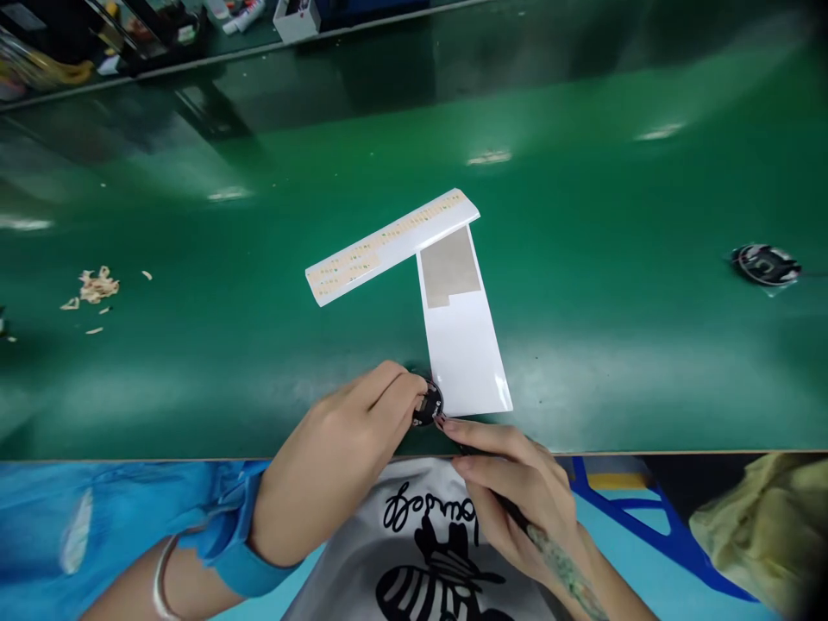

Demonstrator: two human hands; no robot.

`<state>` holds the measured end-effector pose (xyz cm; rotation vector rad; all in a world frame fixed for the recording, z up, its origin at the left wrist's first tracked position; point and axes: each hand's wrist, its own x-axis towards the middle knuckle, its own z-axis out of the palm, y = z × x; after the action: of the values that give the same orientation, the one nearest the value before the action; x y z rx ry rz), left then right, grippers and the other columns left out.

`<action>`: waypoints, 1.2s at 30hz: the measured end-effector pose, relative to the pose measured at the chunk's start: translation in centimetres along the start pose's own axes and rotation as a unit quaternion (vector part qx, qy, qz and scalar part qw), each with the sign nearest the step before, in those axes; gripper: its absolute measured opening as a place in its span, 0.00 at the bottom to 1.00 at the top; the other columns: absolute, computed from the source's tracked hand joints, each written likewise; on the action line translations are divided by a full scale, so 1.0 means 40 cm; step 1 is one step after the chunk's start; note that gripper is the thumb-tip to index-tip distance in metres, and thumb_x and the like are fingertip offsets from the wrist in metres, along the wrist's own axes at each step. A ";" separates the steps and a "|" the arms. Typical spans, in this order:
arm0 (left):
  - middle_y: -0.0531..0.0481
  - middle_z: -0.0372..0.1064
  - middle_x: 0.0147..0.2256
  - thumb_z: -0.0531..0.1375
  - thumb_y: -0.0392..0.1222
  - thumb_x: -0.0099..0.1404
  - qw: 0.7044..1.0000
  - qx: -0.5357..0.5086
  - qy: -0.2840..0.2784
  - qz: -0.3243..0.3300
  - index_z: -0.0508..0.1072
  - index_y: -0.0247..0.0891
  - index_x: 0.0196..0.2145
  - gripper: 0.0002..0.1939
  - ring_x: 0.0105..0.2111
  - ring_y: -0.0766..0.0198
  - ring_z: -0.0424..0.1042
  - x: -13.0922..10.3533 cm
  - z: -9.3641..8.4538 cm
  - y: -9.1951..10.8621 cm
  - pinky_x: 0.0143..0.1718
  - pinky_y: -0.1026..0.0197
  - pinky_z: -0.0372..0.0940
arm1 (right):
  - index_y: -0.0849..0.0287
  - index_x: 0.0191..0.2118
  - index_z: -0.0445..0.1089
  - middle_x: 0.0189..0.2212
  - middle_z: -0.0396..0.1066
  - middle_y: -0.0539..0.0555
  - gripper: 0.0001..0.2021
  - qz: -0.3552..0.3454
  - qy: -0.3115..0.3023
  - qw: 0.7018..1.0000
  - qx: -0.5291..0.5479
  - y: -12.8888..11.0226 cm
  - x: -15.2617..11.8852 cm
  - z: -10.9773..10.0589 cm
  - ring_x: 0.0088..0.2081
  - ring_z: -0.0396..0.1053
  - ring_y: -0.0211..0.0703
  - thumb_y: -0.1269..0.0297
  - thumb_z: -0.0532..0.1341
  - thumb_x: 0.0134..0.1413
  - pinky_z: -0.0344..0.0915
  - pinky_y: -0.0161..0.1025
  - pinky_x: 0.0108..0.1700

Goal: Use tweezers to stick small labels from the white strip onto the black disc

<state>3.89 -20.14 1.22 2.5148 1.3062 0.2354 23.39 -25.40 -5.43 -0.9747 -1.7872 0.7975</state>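
Note:
A small round black circuit board [429, 404] is pinched at its left side by my left hand [362, 414], at the front edge of the green table. My fingers hide part of the board. My right hand [517, 483] grips slim dark tweezers [511, 511], their tip meeting the board's lower right edge. Just right of the board lies a white backing sheet [469, 354] with a grey patch at its far end. Across that end slants a white strip [388, 250] carrying rows of small beige stickers.
Beige peeled scraps [97, 285] lie in a small pile on the left. Another round black part [767, 265] rests on clear film at the far right. Beyond the table's back edge are a small white box [296, 19], a tube [244, 15] and tangled cables [45, 69].

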 end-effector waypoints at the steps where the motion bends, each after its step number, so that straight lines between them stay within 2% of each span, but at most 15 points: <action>1: 0.47 0.69 0.35 0.50 0.31 0.71 1.000 0.013 -0.010 0.005 0.70 0.38 0.40 0.10 0.32 0.60 0.72 0.002 -0.004 -0.001 0.29 0.60 0.68 | 0.51 0.52 0.65 0.49 0.75 0.53 0.21 -0.008 0.007 1.000 -0.001 0.003 0.001 0.001 0.48 0.77 0.42 0.80 0.60 0.55 0.77 0.36 0.45; 9: 0.47 0.66 0.31 0.48 0.32 0.72 0.989 0.105 -0.058 0.085 0.69 0.35 0.36 0.11 0.27 0.60 0.69 0.018 -0.019 -0.004 0.27 0.58 0.65 | 0.57 0.48 0.65 0.44 0.78 0.59 0.15 -0.058 0.028 0.997 -0.037 0.006 0.015 0.010 0.48 0.77 0.45 0.78 0.56 0.56 0.77 0.38 0.45; 14: 0.49 0.63 0.29 0.47 0.30 0.71 0.981 0.125 -0.088 0.115 0.69 0.34 0.34 0.13 0.25 0.61 0.65 0.036 -0.026 -0.014 0.24 0.59 0.63 | 0.55 0.44 0.66 0.42 0.78 0.57 0.13 -0.065 0.045 0.995 -0.057 0.005 0.019 0.015 0.45 0.78 0.43 0.78 0.56 0.55 0.78 0.37 0.42; 20: 0.49 0.63 0.30 0.48 0.29 0.70 0.979 0.126 -0.096 0.126 0.68 0.35 0.34 0.11 0.26 0.63 0.64 0.043 -0.024 -0.028 0.25 0.60 0.61 | 0.56 0.43 0.66 0.41 0.78 0.59 0.11 -0.067 0.052 0.995 -0.059 0.004 0.020 0.018 0.43 0.79 0.43 0.77 0.56 0.56 0.78 0.36 0.42; 24: 0.49 0.64 0.31 0.48 0.30 0.71 0.985 0.097 -0.096 0.108 0.67 0.34 0.35 0.10 0.28 0.62 0.66 0.041 -0.028 -0.026 0.28 0.60 0.64 | 0.57 0.42 0.66 0.42 0.78 0.59 0.10 -0.067 0.052 0.994 -0.062 0.005 0.021 0.022 0.43 0.79 0.43 0.77 0.55 0.57 0.78 0.36 0.41; 27: 0.49 0.63 0.31 0.49 0.30 0.71 0.984 0.097 -0.117 0.092 0.67 0.34 0.36 0.09 0.28 0.62 0.66 0.040 -0.034 -0.022 0.28 0.59 0.65 | 0.59 0.42 0.67 0.41 0.77 0.60 0.09 -0.076 0.072 0.993 -0.058 0.006 0.023 0.026 0.42 0.79 0.43 0.77 0.55 0.57 0.78 0.36 0.40; 31: 0.49 0.63 0.30 0.50 0.29 0.70 0.975 0.130 -0.145 0.111 0.67 0.34 0.34 0.09 0.26 0.61 0.65 0.044 -0.039 -0.015 0.25 0.59 0.63 | 0.60 0.41 0.67 0.40 0.77 0.61 0.09 -0.081 0.080 0.992 -0.061 0.007 0.021 0.028 0.42 0.79 0.43 0.77 0.55 0.57 0.77 0.36 0.40; 36: 0.50 0.62 0.29 0.49 0.28 0.69 0.967 0.152 -0.151 0.134 0.68 0.34 0.33 0.10 0.24 0.62 0.65 0.052 -0.048 -0.015 0.21 0.60 0.60 | 0.60 0.41 0.67 0.40 0.77 0.60 0.10 -0.079 0.076 0.992 -0.067 0.004 0.024 0.025 0.42 0.78 0.43 0.78 0.54 0.57 0.77 0.36 0.40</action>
<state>4.11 -17.76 2.84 2.8377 0.9411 -0.3083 22.26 -24.59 -5.54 -0.9406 -1.7760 0.4961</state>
